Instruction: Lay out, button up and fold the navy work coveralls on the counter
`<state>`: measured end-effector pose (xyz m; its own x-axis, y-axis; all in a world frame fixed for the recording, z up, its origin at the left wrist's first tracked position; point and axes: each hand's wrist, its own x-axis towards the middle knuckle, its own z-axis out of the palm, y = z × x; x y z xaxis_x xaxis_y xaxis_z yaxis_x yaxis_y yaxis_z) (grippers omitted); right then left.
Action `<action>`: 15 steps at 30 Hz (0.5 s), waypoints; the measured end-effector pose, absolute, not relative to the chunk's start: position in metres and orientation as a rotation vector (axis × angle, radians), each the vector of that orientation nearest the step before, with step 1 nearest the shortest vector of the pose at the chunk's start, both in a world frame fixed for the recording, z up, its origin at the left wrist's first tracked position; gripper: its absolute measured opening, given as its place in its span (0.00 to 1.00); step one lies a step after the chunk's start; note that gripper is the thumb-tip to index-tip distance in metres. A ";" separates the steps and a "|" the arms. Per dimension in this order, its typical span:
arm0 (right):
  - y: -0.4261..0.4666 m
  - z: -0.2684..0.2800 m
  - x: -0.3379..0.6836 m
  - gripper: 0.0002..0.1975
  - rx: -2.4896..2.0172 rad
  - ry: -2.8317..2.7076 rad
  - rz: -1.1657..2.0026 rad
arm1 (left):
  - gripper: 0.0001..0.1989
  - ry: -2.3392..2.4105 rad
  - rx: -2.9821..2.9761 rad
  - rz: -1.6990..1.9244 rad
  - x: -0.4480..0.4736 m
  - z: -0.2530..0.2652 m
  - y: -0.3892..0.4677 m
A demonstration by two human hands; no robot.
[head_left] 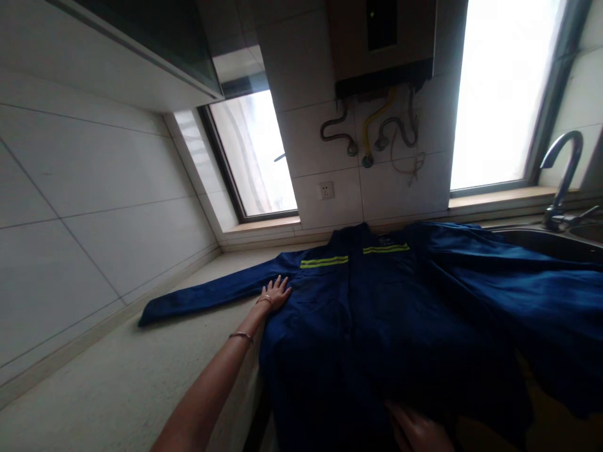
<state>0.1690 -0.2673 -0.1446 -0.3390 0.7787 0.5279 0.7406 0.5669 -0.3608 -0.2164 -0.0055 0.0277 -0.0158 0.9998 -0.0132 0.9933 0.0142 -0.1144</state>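
Note:
A dark blue work jacket with yellow-green reflective stripes across the chest lies front up on the counter, its collar toward the wall. One sleeve stretches out to the left; the other side drapes to the right by the sink. My left hand rests flat with fingers spread on the jacket near the left armpit. Low in the view, my right hand is at the lower front of the jacket, partly cut off by the frame edge. Its fingers are dim and close to the cloth, and their grip is unclear.
The pale countertop runs along the left wall. A sink with a curved faucet is at the right. On the back wall are a water heater with hoses, a socket and two windows. A cabinet hangs upper left.

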 end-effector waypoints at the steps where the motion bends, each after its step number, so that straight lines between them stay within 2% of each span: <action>1: -0.269 -0.144 0.167 0.22 -1.238 -2.132 0.018 | 0.29 -2.129 -2.155 0.106 -0.214 0.030 -0.009; 6: -0.274 -0.131 0.157 0.19 -1.455 -2.031 -0.026 | 0.22 -1.701 -2.288 -0.066 -0.189 0.054 -0.027; 10: -0.276 -0.130 0.155 0.15 -1.489 -2.063 0.118 | 0.18 -1.665 -2.497 -0.329 -0.131 0.074 -0.043; 12: -0.276 -0.131 0.156 0.18 -1.476 -2.052 0.154 | 0.17 -1.728 -2.715 -0.583 -0.091 0.078 -0.053; 15: -0.275 -0.132 0.154 0.26 -1.434 -2.022 0.199 | 0.17 -1.848 -3.066 -0.538 -0.037 0.077 -0.071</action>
